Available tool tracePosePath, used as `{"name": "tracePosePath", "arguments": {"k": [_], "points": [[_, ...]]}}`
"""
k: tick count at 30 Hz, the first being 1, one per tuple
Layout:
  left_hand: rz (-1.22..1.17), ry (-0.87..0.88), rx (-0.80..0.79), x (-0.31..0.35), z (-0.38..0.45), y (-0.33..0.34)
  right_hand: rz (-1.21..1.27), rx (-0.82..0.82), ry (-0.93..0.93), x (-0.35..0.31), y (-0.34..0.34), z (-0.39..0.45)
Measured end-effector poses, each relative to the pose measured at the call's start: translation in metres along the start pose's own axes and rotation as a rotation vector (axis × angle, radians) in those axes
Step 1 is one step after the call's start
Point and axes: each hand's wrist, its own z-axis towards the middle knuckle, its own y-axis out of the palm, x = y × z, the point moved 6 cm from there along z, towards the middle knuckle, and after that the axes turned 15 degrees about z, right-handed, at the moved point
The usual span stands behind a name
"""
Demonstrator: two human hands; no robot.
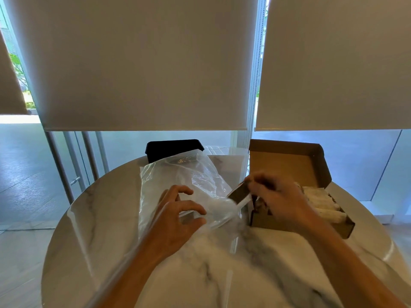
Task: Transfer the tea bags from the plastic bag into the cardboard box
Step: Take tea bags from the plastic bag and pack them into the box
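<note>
A clear, crumpled plastic bag [178, 181] lies on the round marble table [106, 218]. My left hand [178, 216] hovers over the bag's near side with fingers loosely curled, holding nothing that I can see. To the right stands an open cardboard box [289, 165] with its lid up; several white tea bags [320, 201] lie in a row inside. My right hand [273, 196] is over the box's left end and pinches a white tea bag [243, 202] that hangs at the box's left edge, blurred by motion.
A black chair back [173, 148] stands beyond the table's far edge, behind the bag. Roller blinds and glass panes fill the background. Bare marble lies between me and the bag and box.
</note>
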Motion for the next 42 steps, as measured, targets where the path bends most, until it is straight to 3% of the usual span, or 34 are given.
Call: {"name": "tracePosePath", "arguments": {"k": [4, 9, 15, 28, 42], "points": [[0.008, -0.025, 0.003, -0.01, -0.001, -0.002, -0.181, 0.173, -0.056, -0.009, -0.073, 0.02], [0.014, -0.015, 0.068, -0.009, 0.002, -0.005, -0.447, 0.171, 0.022, 0.008, -0.129, 0.042], [0.008, 0.004, 0.089, -0.01, 0.001, -0.005, -0.563, 0.036, 0.142, 0.038, -0.123, 0.058], [-0.018, 0.001, 0.071, -0.011, 0.002, -0.006, -0.68, -0.023, 0.109, 0.066, -0.116, 0.068], [-0.04, 0.001, 0.08, -0.009, 0.001, -0.009, -0.639, -0.037, 0.189, 0.075, -0.121, 0.068]]}}
